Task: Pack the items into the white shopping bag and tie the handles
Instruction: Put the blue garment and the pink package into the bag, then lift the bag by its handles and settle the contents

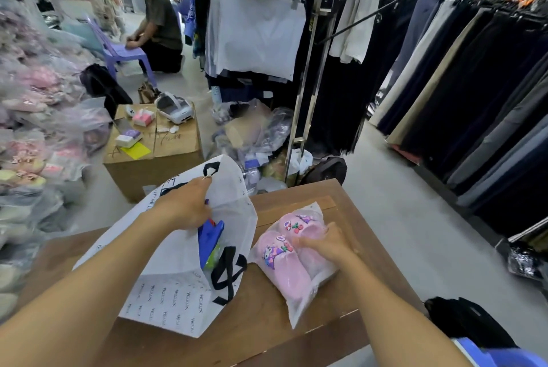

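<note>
The white shopping bag [175, 271] with black handles lies on the wooden table [350, 218], its mouth facing right. My left hand [184, 206] grips the bag's upper edge and holds the mouth up. Inside the opening a blue item [209, 240] shows, with something green under it. To the right lies a pair of pink slippers with cartoon charms, wrapped in clear plastic [292, 260]. My right hand [323, 243] rests on top of that packet, fingers curled over it.
A cardboard box [166, 159] with small items stands beyond the table. Stacks of bagged slippers fill the left side. A clothes rack [308, 70] and a row of hanging trousers [474, 99] stand behind and right. A person crouches by a purple chair [121, 50] far back.
</note>
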### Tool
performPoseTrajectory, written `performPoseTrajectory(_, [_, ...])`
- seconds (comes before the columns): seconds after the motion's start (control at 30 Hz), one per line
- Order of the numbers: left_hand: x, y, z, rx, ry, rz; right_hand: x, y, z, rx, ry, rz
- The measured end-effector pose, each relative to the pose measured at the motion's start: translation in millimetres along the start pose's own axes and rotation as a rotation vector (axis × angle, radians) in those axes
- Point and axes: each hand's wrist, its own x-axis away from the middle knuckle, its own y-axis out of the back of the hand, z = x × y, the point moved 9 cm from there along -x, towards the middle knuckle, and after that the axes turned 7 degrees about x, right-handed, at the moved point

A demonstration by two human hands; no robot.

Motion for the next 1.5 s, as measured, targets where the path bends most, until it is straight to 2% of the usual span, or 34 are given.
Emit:
performPoseTrajectory(0.23, [8, 9, 8, 0.027, 0.005, -0.029, 23, 53, 74, -0.338, 0.3, -0.061])
performPoseTrajectory(0.33, [13, 17, 12, 0.049, 0.017, -0.066, 44, 84, 109, -0.393, 0.426, -0.077])
performPoseTrajectory(0.47, [18, 26, 23, 0.103, 0.009, -0.09, 75, 94, 152, -0.376, 0.56, 0.088])
performPoseTrajectory(0.57, [22, 32, 27, 0.158, -0.012, -0.101, 105, 65, 192, -0.154, 0.704, 0.22])
performPoseTrajectory(0.7, [34, 42, 33, 0.225, -0.051, -0.131, 101, -23, 217, 0.015, 0.688, 0.367])
performPoseTrajectory(0.77, [41, 48, 35, 0.246, -0.085, -0.14, 91, -65, 229, 0.021, 0.689, 0.356])
performPoseTrajectory(0.87, [52, 50, 35, 0.248, -0.142, -0.14, 92, -116, 250, -0.098, 0.619, 0.355])
performPoseTrajectory(0.9, [54, 50, 36, 0.246, -0.154, -0.143, 97, -128, 259, -0.06, 0.639, 0.321])
performPoseTrajectory(1.0, [61, 47, 40, 0.256, -0.156, -0.114, 109, -156, 282, 0.426, 0.805, 0.05])
performPoseTrajectory(1.07, [62, 45, 46, 0.255, -0.138, -0.112, 111, -162, 282, 0.615, 0.836, -0.022])
performPoseTrajectory(1.17, [61, 45, 55, 0.19, -0.072, -0.159, 118, -142, 273, 0.512, 0.928, -0.098])
performPoseTrajectory(1.23, [58, 44, 55, 0.143, -0.039, -0.175, 121, -115, 258, 0.291, 0.996, -0.203])
performPoseTrajectory(1.3, [54, 42, 52, 0.107, -0.016, -0.177, 115, -90, 234, 0.109, 0.966, -0.255])
performPoseTrajectory(1.33, [52, 41, 50, 0.09, -0.007, -0.18, 109, -83, 219, 0.085, 0.882, -0.216])
performPoseTrajectory(1.4, [48, 38, 46, 0.073, 0.014, -0.182, 100, -90, 189, 0.165, 0.721, -0.012])
performPoseTrajectory(1.5, [42, 37, 37, 0.042, 0.031, -0.193, 105, -124, 151, 0.568, 0.589, 0.231])
